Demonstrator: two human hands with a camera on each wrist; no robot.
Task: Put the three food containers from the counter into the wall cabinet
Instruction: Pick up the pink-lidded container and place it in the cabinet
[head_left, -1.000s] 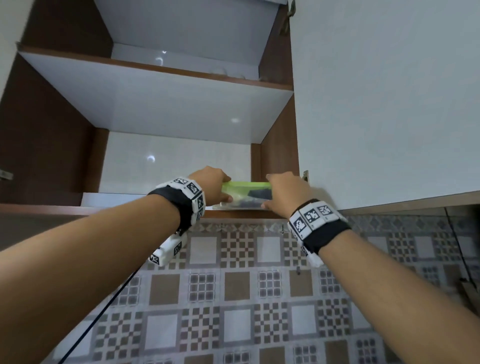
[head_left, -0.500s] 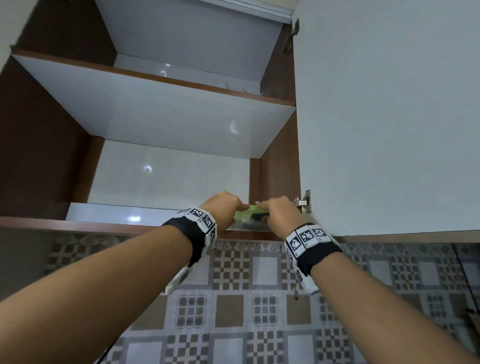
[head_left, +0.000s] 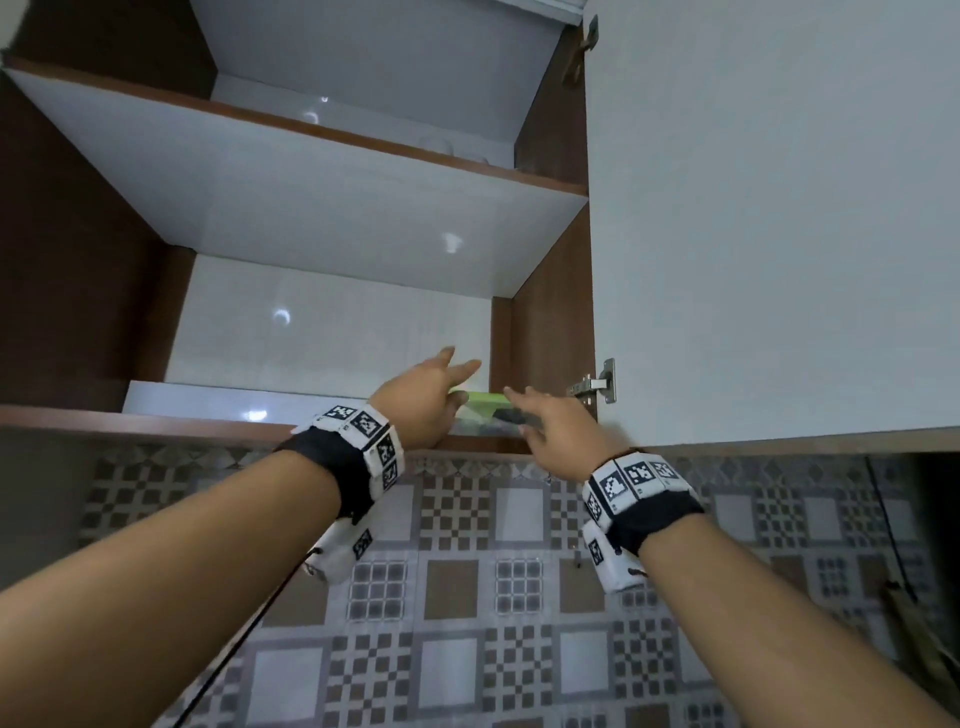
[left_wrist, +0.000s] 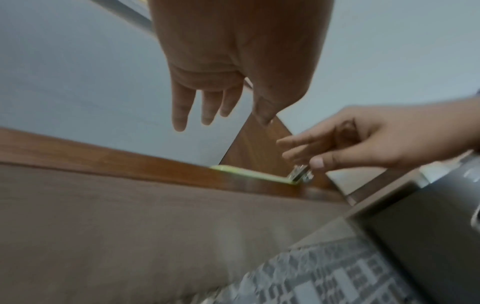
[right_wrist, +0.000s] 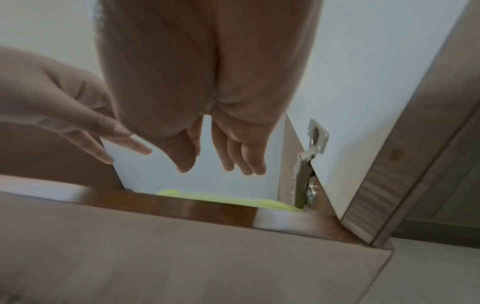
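step: green-lidded container (head_left: 480, 413) sits on the bottom cabinet shelf (head_left: 218, 402).
fingers: left hand (head_left: 423, 400), right hand (head_left: 558, 434) spread, holding nothing.
next: fetch another container.

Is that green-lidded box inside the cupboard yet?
Inside: the green-lidded box sits on the cupboard's bottom shelf, by the right wall, both hands off it.

At centre frame, the food container (head_left: 480, 410) has a lime-green lid over a clear body showing dark contents. The wall cabinet (head_left: 550, 332) has reddish-brown wood sides, white shelves and a white door (head_left: 769, 218). The lower frame shows wall tiles (head_left: 467, 597) chequered grey, brown and white. Black wristbands (head_left: 332, 478) carry black-and-white square markers.
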